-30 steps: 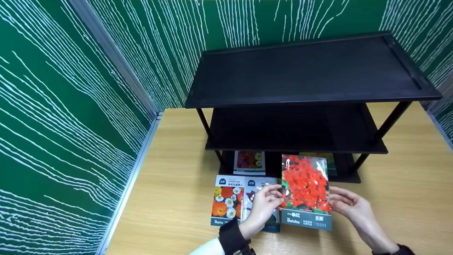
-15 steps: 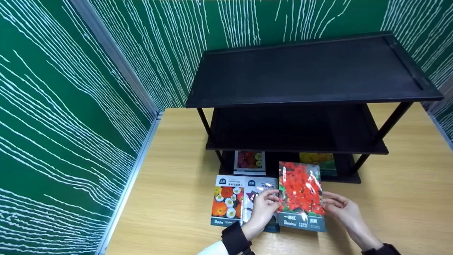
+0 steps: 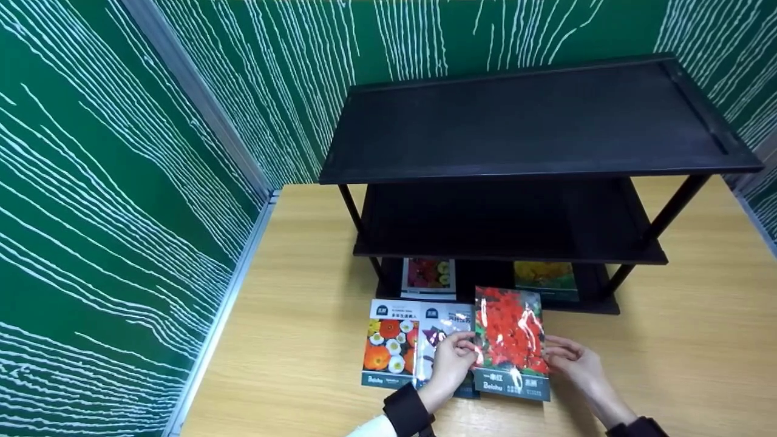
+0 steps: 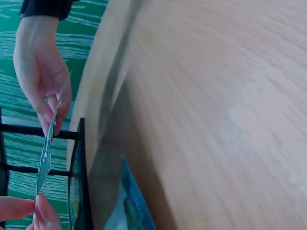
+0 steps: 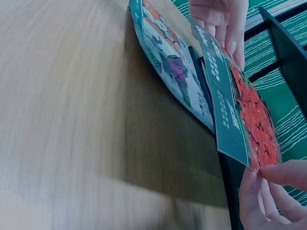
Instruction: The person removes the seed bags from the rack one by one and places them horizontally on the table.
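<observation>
taking it from the far left: see the green wall (image 3: 115, 230) streaked with white lines, then down onto the wood-grain table (image 3: 291, 315). spot on that table, in front of the black rack (image 3: 534, 127), an orange-and-white-flower packet (image 3: 390, 352), picture side up. look just behind, on the bottom shelf (image 3: 484, 280), for a pink-flower packet (image 3: 428, 276). on to the pale packet with a purple flower (image 3: 446, 315), side by side with the orange one, partly hidden by the left hand (image 3: 448, 367). and look there: fingers (image 4: 47, 211) bent, pinching the left edge of the red-flower packet (image 3: 511, 331)! see it right there, held between both hands, raised off the table, bloom side up, overlapping the purple one's right edge in the head view. glance beyond, on the bottom shelf's right part, at a yellow-flower packet (image 3: 546, 276). now across to the right hand (image 3: 580, 367), thumb and fingers likewise pinching the red packet's right edge, and then, lower right, to the dark cuff (image 3: 637, 426).
</observation>
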Motion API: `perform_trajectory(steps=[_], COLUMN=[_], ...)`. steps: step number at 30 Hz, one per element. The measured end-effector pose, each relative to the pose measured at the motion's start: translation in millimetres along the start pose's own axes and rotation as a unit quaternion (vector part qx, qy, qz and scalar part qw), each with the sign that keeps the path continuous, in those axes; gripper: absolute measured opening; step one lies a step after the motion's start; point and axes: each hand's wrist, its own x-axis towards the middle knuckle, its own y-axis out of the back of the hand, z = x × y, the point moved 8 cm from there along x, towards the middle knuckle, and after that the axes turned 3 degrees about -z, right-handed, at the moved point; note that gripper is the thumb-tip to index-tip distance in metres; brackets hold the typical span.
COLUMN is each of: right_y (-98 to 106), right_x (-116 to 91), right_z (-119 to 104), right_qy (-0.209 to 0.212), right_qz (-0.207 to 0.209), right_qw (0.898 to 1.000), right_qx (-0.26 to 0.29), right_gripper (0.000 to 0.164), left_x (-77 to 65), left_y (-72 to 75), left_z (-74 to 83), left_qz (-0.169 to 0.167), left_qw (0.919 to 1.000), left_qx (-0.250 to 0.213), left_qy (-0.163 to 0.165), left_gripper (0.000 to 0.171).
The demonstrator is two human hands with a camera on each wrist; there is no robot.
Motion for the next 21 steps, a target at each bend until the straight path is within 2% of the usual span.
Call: perform_trajectory(steps=[4, 8, 13, 21], right_y=[-10, -15, -15, -15], right_x=[-9, -12, -12, -9], right_z=[-13, -17, -13, -5], right_qy=[-0.018, -0.041, -0.050, -0.053], right_qz=[0.029, 0.053, 0.067, 0.072], right_qw=[0.999, 0.996, 0.994, 0.988], right_qx=[-0.034, -0.064, -0.077, -0.125], right_gripper=[0.047, 0.050, 0.048, 0.044], left_x=[-0.3, -0.2, 0.8, 2.2], left_y=[1.4, 0.6, -1.4, -3.0], left_z=[-2.5, -5.9, -12.0, -21.8], left_qz=[0.014, 0.020, 0.020, 0.016], left_qw=[0.9997, 0.9996, 0.9996, 0.9978], left_qx=[0.022, 0.022, 0.020, 0.064], left_qy=[-0.003, -0.004, -0.011, -0.008], left_gripper=[0.033, 0.033, 0.034, 0.032])
